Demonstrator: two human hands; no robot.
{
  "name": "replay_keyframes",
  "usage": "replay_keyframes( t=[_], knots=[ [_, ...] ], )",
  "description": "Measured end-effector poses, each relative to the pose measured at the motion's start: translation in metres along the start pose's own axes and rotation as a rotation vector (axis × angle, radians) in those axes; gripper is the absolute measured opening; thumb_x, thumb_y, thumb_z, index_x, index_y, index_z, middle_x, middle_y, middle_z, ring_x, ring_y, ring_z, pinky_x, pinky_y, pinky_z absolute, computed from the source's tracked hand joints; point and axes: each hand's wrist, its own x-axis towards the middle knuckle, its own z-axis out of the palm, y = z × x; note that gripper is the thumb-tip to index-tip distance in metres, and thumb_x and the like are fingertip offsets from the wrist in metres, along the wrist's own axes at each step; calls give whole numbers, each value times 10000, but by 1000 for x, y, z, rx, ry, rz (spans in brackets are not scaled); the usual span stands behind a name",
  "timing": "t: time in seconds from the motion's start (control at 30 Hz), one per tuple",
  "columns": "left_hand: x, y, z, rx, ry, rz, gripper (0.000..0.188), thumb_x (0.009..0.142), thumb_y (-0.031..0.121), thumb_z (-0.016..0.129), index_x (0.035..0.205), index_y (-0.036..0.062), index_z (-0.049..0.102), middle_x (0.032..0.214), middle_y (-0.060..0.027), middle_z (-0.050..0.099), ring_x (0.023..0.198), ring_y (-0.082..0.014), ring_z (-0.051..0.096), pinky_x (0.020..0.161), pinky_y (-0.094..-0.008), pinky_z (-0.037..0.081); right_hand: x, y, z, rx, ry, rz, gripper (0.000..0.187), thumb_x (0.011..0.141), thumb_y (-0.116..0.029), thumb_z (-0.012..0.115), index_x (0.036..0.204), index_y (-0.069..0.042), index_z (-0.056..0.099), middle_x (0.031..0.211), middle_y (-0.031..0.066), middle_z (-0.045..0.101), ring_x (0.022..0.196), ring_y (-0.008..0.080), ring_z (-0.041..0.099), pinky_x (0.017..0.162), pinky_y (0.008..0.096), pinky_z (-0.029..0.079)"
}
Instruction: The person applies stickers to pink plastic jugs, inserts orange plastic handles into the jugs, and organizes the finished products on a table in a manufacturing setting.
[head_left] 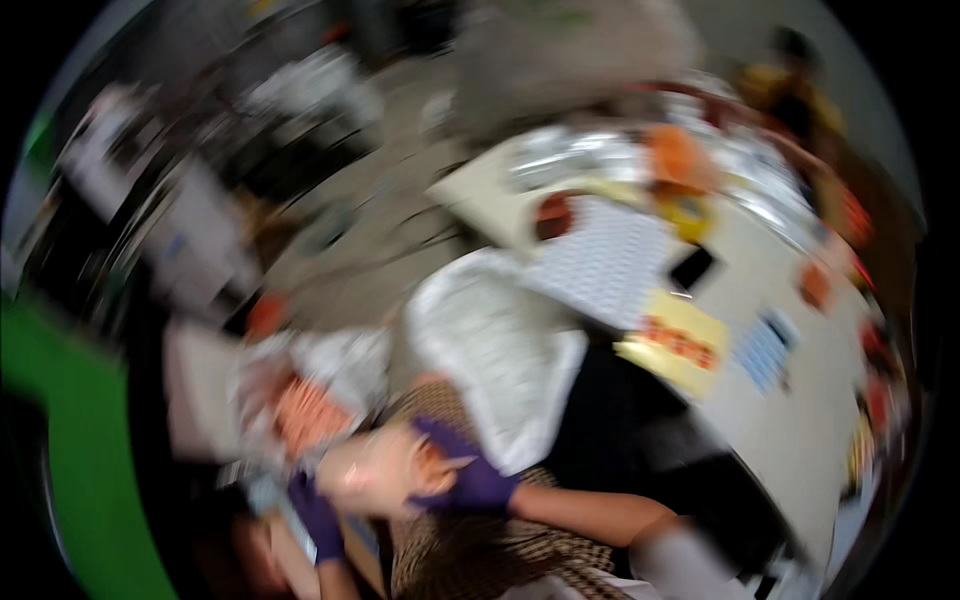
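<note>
The purple-gloved left hand (318,515) is sitting just beside a pale pink container (368,470); blur is hiding whether it is gripping. The container is lying between both hands, the gloved right hand (478,480) grasping its open right end.

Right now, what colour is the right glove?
The right glove is purple; clearest in the head view.

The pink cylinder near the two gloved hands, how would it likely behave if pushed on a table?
The pink cylinder would likely roll, since its side looks rounded. It may be fairly stiff, as no clear dent shows by the right hand, though blur limits this. Orange pieces showing at its end might slip out.
</note>
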Motion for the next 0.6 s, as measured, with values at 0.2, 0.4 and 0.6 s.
replay_keyframes(
  t=[0.2,0.4,0.6],
  knots=[
    [-18,96,4,692,-522,546,919,751,400,803,1438,-64,405,1437,-286,456,1334,-449,439,1165,-537,266,38,-27,43,246,220,76,1119,736,-326,875,1534,50,187,1451,224,416,1358,327,442,1134,415,380],
    [-20,44,14,478,-264,634,870,689,285,876,1360,-90,468,1184,-214,638,1053,-394,635,962,-503,462,6,-17,47,19,43,-135,955,803,-228,814,1513,72,250,1514,271,372,1419,377,391,1163,430,331],
    [-10,44,29,435,-301,820,421,812,345,752,1119,66,679,1104,-132,686,1032,-349,642,960,-487,461,8,-12,35,-579,4,-568,465,776,-155,803,1206,-73,644,1174,188,655,879,353,710,743,422,596]
  ],
)
